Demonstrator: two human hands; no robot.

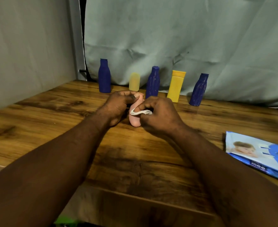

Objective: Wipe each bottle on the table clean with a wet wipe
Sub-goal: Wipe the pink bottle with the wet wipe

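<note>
Head view takes in a wooden surface (36, 128) that reaches back to a grey cloth backdrop (184, 38). A wipe pack (258, 154) lies flat at 4 o'clock from the hands. Five bottles stand upright in a row at 12 o'clock. From 10 round to 2 they are the left blue bottle (104, 77), pale yellow bottle (134, 82), middle blue bottle (152, 82), yellow bottle (175, 86) and right blue bottle (198, 90).

At mid-surface the hands are close together on one small pink bottle (135, 119), which is tilted. The left hand (118, 105) curls round its far end with the thumb on top. The right hand (159, 115) pinches a bunched wet wipe (140, 112) against its side.

Several things could go wrong from here:
- **Slipping:** the bottle is small and smooth, and once it is wet it may squirt out of the left-hand grip.
- **Knocking the row:** the knuckles sit just in front of the pale yellow and middle blue bottles. A hard stroke away from the body could topple one into its neighbour.
- **Missed patches:** the wipe is bunched small, and the part under the left fingers will likely stay unwiped unless the bottle is turned.
</note>
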